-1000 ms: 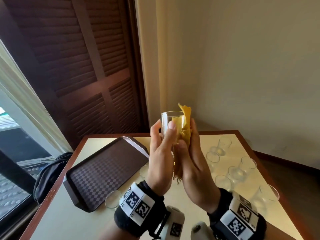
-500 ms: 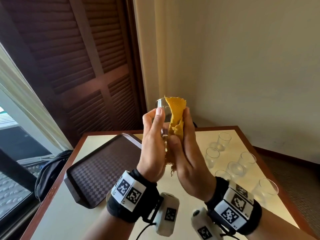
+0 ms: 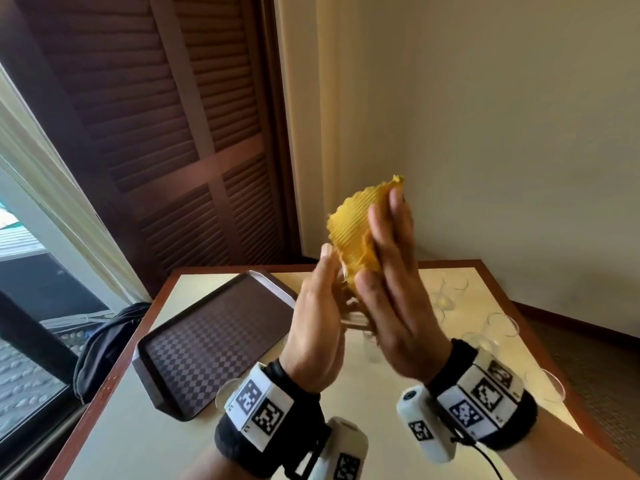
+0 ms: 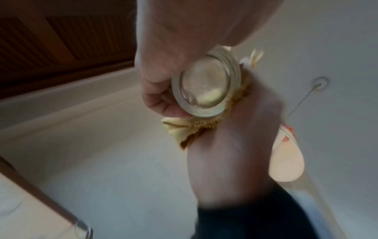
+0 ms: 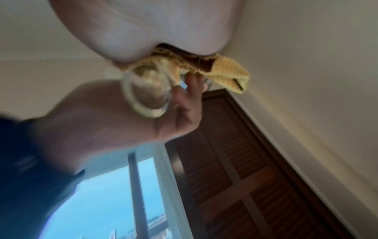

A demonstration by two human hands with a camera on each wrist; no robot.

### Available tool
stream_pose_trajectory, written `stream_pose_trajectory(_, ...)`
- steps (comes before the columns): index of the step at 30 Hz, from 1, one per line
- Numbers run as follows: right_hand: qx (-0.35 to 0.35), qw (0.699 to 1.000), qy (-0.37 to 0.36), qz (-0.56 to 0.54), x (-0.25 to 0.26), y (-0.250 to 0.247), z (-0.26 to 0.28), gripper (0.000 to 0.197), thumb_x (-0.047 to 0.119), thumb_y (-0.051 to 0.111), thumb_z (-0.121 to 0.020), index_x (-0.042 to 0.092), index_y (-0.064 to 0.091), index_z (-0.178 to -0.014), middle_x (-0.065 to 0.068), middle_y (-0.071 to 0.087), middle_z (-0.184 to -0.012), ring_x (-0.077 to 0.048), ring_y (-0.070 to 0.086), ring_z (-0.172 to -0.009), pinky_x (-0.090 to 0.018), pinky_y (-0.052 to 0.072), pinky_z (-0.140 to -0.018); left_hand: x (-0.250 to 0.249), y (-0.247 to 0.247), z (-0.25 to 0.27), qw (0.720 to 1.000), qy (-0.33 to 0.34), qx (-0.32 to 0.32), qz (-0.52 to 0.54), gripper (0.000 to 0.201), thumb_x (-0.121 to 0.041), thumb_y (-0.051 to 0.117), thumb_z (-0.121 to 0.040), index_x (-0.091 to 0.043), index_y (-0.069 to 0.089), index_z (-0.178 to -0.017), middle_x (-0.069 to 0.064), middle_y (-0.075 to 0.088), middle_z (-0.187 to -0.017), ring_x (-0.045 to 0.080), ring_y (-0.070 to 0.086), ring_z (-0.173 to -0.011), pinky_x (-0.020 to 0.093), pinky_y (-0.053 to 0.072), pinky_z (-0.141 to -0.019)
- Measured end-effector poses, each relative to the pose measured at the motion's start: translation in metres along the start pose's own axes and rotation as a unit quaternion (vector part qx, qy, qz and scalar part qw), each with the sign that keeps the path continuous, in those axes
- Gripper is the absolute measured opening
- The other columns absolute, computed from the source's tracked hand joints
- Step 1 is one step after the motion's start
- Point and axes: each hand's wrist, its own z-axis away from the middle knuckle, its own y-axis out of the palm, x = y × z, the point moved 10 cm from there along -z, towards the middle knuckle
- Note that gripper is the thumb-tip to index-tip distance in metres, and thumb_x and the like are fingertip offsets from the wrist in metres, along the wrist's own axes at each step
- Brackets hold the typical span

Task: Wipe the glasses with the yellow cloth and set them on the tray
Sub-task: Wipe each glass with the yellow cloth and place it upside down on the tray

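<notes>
Between both hands, cloth-wrapped glass.

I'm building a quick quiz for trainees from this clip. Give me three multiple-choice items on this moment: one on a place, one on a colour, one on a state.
1. Where is the clear drinking glass being wiped?
A. On the tray
B. Held up between both hands
C. On the floor

2. What colour is the ribbed cloth?
A. Yellow
B. Blue
C. White

3. What does the dark brown checkered tray hold?
A. Three glasses
B. The cloth
C. Nothing that shows

Answers:
1. B, the left hand grips the glass while the right hand presses the cloth against it, above the cream table.
2. A, it is yellow in all three views.
3. C, its checkered surface shows bare in the head view; other glasses stand on the table.
</notes>
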Motion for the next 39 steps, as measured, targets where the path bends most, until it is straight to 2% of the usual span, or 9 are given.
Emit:
stream_pose_trajectory(4, 0.016, 0.999, -0.009, 0.035, 0.002, 0.000, 0.001, 0.060, 0.029, 0.030, -0.112, 0.000, 0.017, -0.163, -0.017, 0.000, -0.176, -0.038, -0.003, -0.163, -0.062, 0.013, -0.130, 0.008, 0.009, 0.002, 0.999, -0.031, 0.022, 0.015, 0.058, -0.047, 0.025, -0.117, -0.022, 0.074, -0.134, 0.013, 0.077, -0.135, 0.029, 0.073, -0.128, 0.044, 0.060, -0.108)
stream_pose_trajectory(8, 0.107, 0.979, -0.126, 0.116, 0.021, 0.023, 0.029, 0.056, 0.034, 0.027, -0.113, 0.007, 0.022, -0.162, -0.012, 0.008, -0.175, -0.040, -0.002, -0.162, -0.065, 0.015, -0.128, -0.007, 0.004, -0.004, 0.997, -0.001, 0.054, 0.051, 0.053, -0.022, 0.035, -0.114, -0.018, 0.087, -0.102, 0.009, 0.083, -0.107, 0.020, 0.081, -0.100, 0.031, 0.066, -0.082)
stream_pose_trajectory(11, 0.075, 0.973, -0.158, 0.149, 0.015, 0.006, 0.011, 0.054, 0.037, 0.024, -0.112, 0.011, 0.029, -0.159, -0.012, 0.020, -0.172, -0.040, 0.008, -0.162, -0.069, 0.019, -0.124, 0.003, 0.003, -0.004, 0.998, -0.038, 0.056, 0.011, 0.040, -0.035, 0.046, -0.110, -0.017, 0.081, -0.107, 0.012, 0.079, -0.102, 0.022, 0.078, -0.089, 0.037, 0.065, -0.070)
stream_pose_trajectory(14, 0.026, 0.984, -0.114, 0.137, 0.012, -0.010, -0.008, 0.053, 0.030, 0.035, -0.108, 0.004, 0.042, -0.155, -0.018, 0.029, -0.169, -0.040, 0.016, -0.161, -0.068, 0.024, -0.123, 0.015, 0.004, -0.005, 0.994, -0.094, 0.047, -0.007, 0.040, -0.037, 0.044, -0.114, -0.012, 0.075, -0.112, 0.019, 0.066, -0.109, 0.032, 0.069, -0.094, 0.044, 0.060, -0.076)
stream_pose_trajectory(21, 0.100, 0.953, -0.216, 0.186, 0.026, 0.014, 0.013, 0.054, 0.036, 0.027, -0.111, 0.007, 0.045, -0.153, -0.015, 0.038, -0.166, -0.035, 0.021, -0.161, -0.065, 0.017, -0.127, 0.004, -0.007, -0.006, 0.999, -0.011, 0.052, 0.009, 0.021, -0.022, 0.057, -0.103, -0.015, 0.076, -0.108, 0.020, 0.069, -0.103, 0.033, 0.070, -0.096, 0.043, 0.061, -0.076)
stream_pose_trajectory(25, -0.026, 0.998, 0.020, -0.061, -0.010, -0.010, -0.009, 0.055, 0.031, 0.031, -0.111, 0.010, 0.031, -0.162, -0.010, 0.032, -0.169, -0.024, 0.032, -0.157, -0.057, 0.035, -0.123, 0.006, 0.009, 0.000, 0.994, -0.001, 0.033, -0.105, 0.057, -0.066, 0.041, -0.110, -0.023, 0.072, -0.129, 0.022, 0.078, -0.121, 0.040, 0.078, -0.109, 0.059, 0.064, -0.094)
stream_pose_trajectory(29, -0.063, 0.884, 0.294, -0.358, -0.040, 0.013, 0.020, 0.054, 0.052, 0.036, -0.107, 0.024, 0.046, -0.153, -0.002, 0.067, -0.139, -0.017, 0.066, -0.129, -0.044, 0.054, -0.110, -0.007, 0.006, -0.007, 0.980, 0.114, 0.009, -0.164, 0.062, -0.059, 0.070, -0.096, -0.017, 0.053, -0.139, 0.011, 0.074, -0.119, 0.034, 0.074, -0.114, 0.061, 0.060, -0.100)
stream_pose_trajectory(36, -0.042, 0.711, 0.485, -0.508, -0.052, 0.049, 0.056, 0.048, 0.047, 0.040, -0.108, 0.016, 0.072, -0.127, -0.012, 0.077, -0.124, -0.025, 0.078, -0.108, -0.045, 0.060, -0.091, -0.027, -0.012, -0.011, 0.970, 0.214, -0.060, -0.103, 0.075, -0.038, 0.093, -0.079, -0.033, 0.058, -0.145, 0.015, 0.061, -0.115, 0.037, 0.066, -0.105, 0.060, 0.060, -0.101)
stream_pose_trajectory(39, -0.068, 0.694, 0.493, -0.521, -0.065, 0.035, 0.048, 0.048, 0.032, 0.039, -0.108, 0.003, 0.076, -0.118, -0.023, 0.075, -0.121, -0.035, 0.078, -0.102, -0.047, 0.063, -0.088, -0.018, -0.001, -0.004, 0.971, 0.206, -0.005, -0.123, 0.068, -0.023, 0.098, -0.073, -0.024, 0.063, -0.132, 0.011, 0.067, -0.123, 0.037, 0.072, -0.113, 0.053, 0.062, -0.098)
